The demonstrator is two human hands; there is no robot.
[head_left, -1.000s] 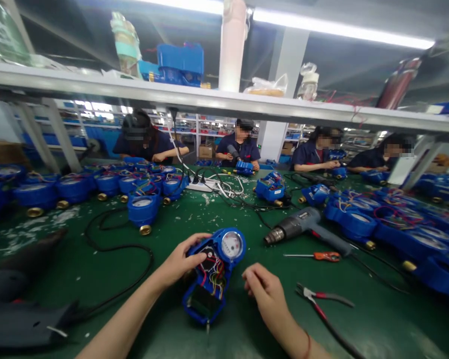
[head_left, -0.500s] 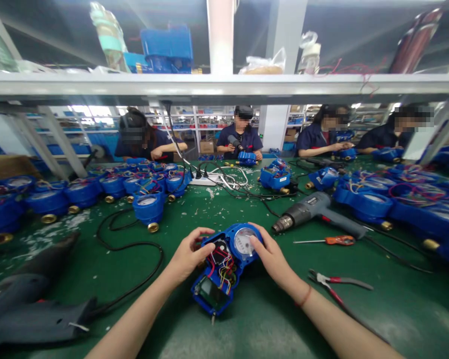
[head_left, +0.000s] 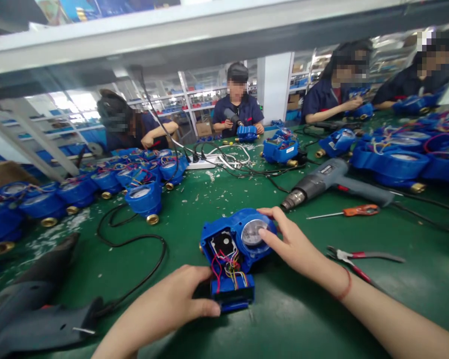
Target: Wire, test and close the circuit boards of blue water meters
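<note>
On the green bench in front of me lies a blue water meter (head_left: 230,239), its housing open, with red, white and yellow wires showing beside a round dial (head_left: 252,233). My right hand (head_left: 290,242) grips the dial end, thumb on the clear cover and fingers round the far edge. At the near end, a blue display module (head_left: 232,290) is tilted up on its wires. My left hand (head_left: 179,299) pinches that module's left side between thumb and fingers; some fingertips are hidden behind it.
A heat gun (head_left: 322,182), an orange screwdriver (head_left: 359,211) and red-handled pliers (head_left: 353,257) lie to the right. Another heat gun (head_left: 33,299) with a black cord is at the left. Blue meters (head_left: 144,197) line both sides. A power strip (head_left: 204,162) sits ahead; co-workers (head_left: 237,107) sit opposite.
My left hand has moved from the meter's upper left side down to the display module, which has tipped up. My right hand stays on the dial. The camera view has tilted.
</note>
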